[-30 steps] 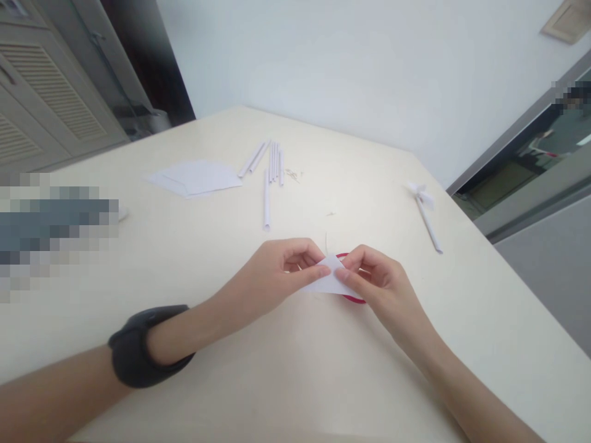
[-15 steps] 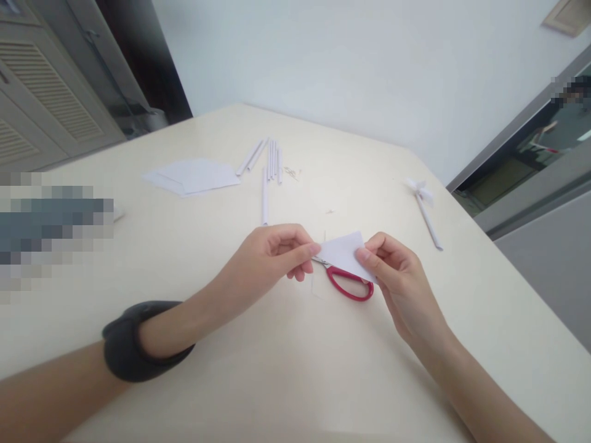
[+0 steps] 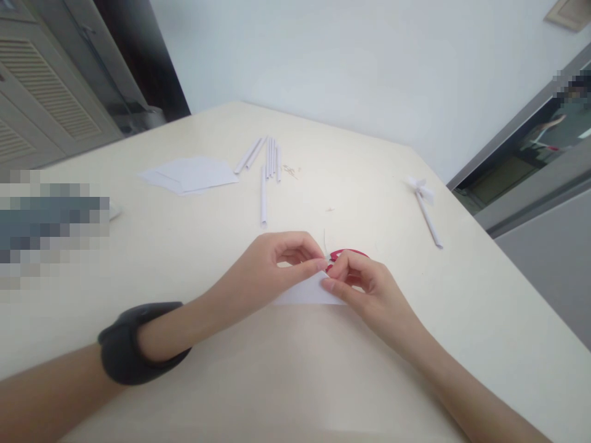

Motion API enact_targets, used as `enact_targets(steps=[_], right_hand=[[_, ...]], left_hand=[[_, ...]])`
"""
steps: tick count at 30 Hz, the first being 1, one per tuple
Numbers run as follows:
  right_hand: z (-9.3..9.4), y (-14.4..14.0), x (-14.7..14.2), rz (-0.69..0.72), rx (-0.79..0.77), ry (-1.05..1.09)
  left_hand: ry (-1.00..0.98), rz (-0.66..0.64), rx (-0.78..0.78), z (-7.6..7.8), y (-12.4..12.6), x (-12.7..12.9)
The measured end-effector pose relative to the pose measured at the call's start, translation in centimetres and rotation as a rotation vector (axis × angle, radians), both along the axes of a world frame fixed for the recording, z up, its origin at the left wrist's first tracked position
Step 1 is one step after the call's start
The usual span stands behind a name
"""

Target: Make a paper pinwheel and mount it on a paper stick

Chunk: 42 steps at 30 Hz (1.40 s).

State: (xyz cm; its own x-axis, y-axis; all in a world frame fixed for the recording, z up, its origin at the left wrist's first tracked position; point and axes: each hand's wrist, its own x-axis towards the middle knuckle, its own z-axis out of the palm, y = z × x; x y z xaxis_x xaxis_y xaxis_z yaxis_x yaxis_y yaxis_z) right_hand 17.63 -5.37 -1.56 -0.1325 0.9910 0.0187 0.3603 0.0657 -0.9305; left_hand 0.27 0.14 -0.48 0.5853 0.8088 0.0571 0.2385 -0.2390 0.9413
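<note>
Head view of two bare hands working over a pale table [image 3: 295, 381]. The left hand [image 3: 290, 261], at the center of the frame, pinches a piece of white paper [image 3: 307, 293] between thumb and curled fingers near the paper's upper corner. The right hand [image 3: 369, 283], immediately to the right, grasps the same piece by its slanting right edge, with the thumb laid on top; the two thumb tips lie close together. The paper sits just below the center of the frame, its long lower edge nearly horizontal and its left and right ends partly covered by the hands. A black wristband [image 3: 138, 344] encircles the left wrist, at lower left.

Directly behind the fingers lies a pair of scissors [image 3: 349, 251] with red handles, partly hidden by the right hand. Above center, a small scrap [image 3: 329, 210] rests on the table. In the upper middle, a group of narrow paper rolls [image 3: 272, 159] lies side by side, two of them slanted; one separate paper tube [image 3: 263, 197] points toward the left hand. Thin pale bits [image 3: 290, 170] are scattered just right of the group. Left of the rolls, flat white sheets [image 3: 194, 175] overlap. At right, a paper pinwheel [image 3: 421, 189] on a rolled stick [image 3: 429, 221] lies near the table's edge. A plain wall [image 3: 323, 67] fills the upper background.
</note>
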Motion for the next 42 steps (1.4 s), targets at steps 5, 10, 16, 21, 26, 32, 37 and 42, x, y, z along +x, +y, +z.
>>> enact_targets(steps=[5, 10, 16, 21, 26, 32, 37, 42], right_hand=[[0.0, 0.0, 0.1, -0.014, 0.003, -0.011], [0.3, -0.1, 0.2, -0.035, 0.006, -0.009], [0.5, -0.4, 0.0, -0.01, 0.027, 0.002], [0.5, -0.5, 0.0, -0.014, 0.045, -0.022], [0.6, -0.6, -0.2, 0.034, 0.007, -0.011], [0.6, -0.4, -0.3, 0.07, -0.03, -0.025], [0.6, -0.5, -0.2, 0.056, -0.057, -0.054], [0.5, -0.5, -0.2, 0.052, -0.057, -0.07]], left_hand=[[0.011, 0.028, -0.038, -0.3, -0.1, 0.0], [0.021, 0.046, -0.033, -0.1, -0.4, 0.1], [0.086, 0.089, 0.045, 0.7, -1.0, 0.4], [0.074, 0.056, 0.066, 0.6, -1.0, 0.5], [0.049, -0.04, 0.073, 0.4, -0.8, 0.4], [0.071, -0.065, 0.062, 1.1, -0.8, 0.4], [0.064, -0.081, 0.055, 0.9, -0.7, 0.3], [0.06, -0.082, 0.049, 0.5, -0.7, 0.3]])
